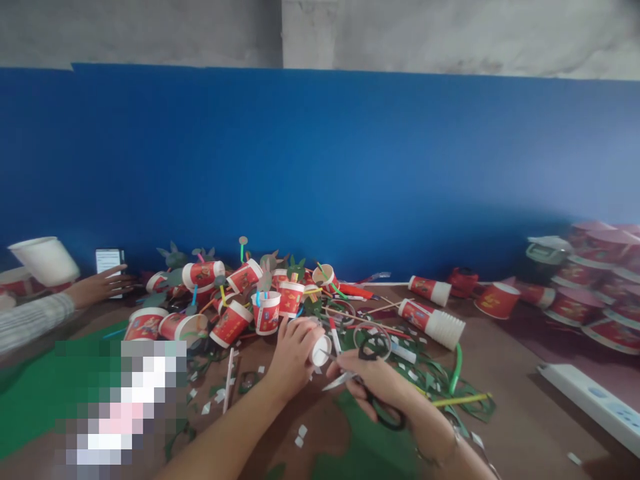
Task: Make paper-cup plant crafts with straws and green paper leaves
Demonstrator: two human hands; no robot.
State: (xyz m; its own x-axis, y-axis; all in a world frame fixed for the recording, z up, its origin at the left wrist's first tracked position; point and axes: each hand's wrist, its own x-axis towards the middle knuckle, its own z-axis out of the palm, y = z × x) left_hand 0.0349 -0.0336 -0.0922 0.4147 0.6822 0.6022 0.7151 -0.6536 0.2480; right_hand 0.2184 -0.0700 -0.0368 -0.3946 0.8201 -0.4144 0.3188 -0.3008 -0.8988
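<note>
My left hand [296,353] is wrapped round a small paper cup [321,351], whose round white end faces right. In my right hand [373,380] are black-handled scissors [390,417] with their blades apart. One blade points down-left below the cup, while the other reaches to the cup's white end; whether it pierces the cup I cannot tell. Just behind my hands lies a heap of red paper cups, among them an upright cup [266,313] with a straw and a cut-out rabbit shape. A red-and-white marker [335,335] lies beside the cup I hold.
A stack of paper cups [433,325] lies right of centre, near a green straw [456,369]. Green paper scraps [470,400] litter the table. A white power strip [590,400] is at right. Another person's hand [103,287] reaches toward a phone [109,259] at left.
</note>
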